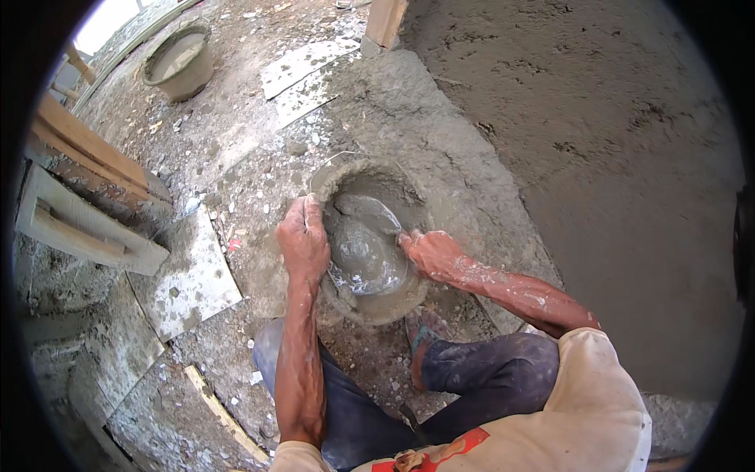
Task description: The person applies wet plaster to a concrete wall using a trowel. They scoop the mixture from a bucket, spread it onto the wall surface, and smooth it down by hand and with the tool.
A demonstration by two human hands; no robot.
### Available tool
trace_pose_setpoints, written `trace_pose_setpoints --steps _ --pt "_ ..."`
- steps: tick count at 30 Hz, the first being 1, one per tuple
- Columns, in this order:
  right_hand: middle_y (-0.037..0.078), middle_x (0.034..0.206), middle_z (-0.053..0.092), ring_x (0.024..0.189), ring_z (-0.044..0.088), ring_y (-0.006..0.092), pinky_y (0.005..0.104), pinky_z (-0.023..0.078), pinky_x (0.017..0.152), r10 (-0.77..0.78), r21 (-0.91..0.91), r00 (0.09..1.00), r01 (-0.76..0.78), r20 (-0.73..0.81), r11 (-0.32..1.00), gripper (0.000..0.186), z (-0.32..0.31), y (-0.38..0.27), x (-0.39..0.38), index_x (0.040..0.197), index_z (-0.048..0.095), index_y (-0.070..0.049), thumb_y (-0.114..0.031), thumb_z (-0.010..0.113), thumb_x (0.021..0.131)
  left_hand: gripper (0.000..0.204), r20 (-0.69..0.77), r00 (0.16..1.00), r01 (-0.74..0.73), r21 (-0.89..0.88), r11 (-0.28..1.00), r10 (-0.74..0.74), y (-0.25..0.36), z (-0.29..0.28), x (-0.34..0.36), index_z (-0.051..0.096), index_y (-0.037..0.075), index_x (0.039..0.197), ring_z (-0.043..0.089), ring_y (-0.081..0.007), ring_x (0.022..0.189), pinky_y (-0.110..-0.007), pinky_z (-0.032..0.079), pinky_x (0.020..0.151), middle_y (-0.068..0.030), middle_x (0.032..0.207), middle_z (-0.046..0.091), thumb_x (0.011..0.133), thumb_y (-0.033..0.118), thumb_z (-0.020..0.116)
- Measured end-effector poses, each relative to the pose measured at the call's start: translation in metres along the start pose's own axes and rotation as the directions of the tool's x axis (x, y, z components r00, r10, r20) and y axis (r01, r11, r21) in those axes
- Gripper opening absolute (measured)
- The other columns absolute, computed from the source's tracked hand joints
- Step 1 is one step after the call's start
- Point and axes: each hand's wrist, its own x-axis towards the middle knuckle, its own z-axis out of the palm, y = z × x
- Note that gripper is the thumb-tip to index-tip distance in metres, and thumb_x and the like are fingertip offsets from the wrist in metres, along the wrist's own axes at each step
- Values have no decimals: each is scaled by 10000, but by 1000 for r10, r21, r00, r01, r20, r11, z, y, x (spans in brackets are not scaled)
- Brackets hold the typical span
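Observation:
A mortar-crusted bucket (pixel 410 300) with grey wet mix sits on the ground in front of my bent legs. My left hand (pixel 304 240) grips its left rim, thumb on top, near a thin wire handle. My right hand (pixel 431 253) is closed at the bucket's right side on a slurry-coated, scoop-like object (pixel 358 244) lying inside in the mix. Its exact shape is hard to tell under the wet coating. Both forearms are spattered with grey.
Wet, smooth mortar (pixel 598 204) covers the floor at right. A second bucket (pixel 185 82) stands at back left. Wooden posts (pixel 106 157), a pale wooden form (pixel 79 220), dirty boards (pixel 177 279), a loose stick (pixel 226 413) and rubble lie around me.

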Motion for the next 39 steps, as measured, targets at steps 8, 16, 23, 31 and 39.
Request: trace_pose_setpoints --steps 8,16,23,31,39 --pt "215 886 687 800 740 384 505 585 668 -291 56 953 287 86 956 251 -25 -11 -24 1089 625 52 -153 579 952 303 27 998 50 59 997 -52 0 1 -1 663 -15 999 549 -298 668 -449 458 656 -199 750 606 1090 245 538" --pt "256 926 659 778 724 413 530 559 623 13 104 985 -32 173 994 275 4 7 -5 1127 605 46 -141 604 925 333 -34 999 -33 -4 999 33 6 15 -11 640 -26 978 530 -257 704 -415 452 674 -163 772 593 1106 253 510" --pt "242 1000 666 766 733 398 515 571 600 -83 39 994 80 76 996 287 -36 -7 -24 1171 595 7 -194 583 967 341 -28 999 40 -21 999 -41 17 -13 -5 612 -30 935 470 -237 697 -401 437 666 -137 753 530 1110 243 507" --pt "235 715 647 774 710 436 534 559 649 9 97 980 -29 201 995 261 -16 26 -45 981 647 35 -185 695 850 304 6 996 87 5 996 -87 26 20 -15 684 -2 1009 607 -323 709 -453 484 691 -211 802 643 1083 262 553" --pt "296 909 721 934 710 486 551 554 832 86 672 970 -219 226 708 419 15 -15 -49 1105 724 25 -340 704 899 289 -8 996 84 -18 996 -84 23 12 -14 686 -11 1004 610 -335 696 -452 489 688 -229 811 651 1073 243 565"
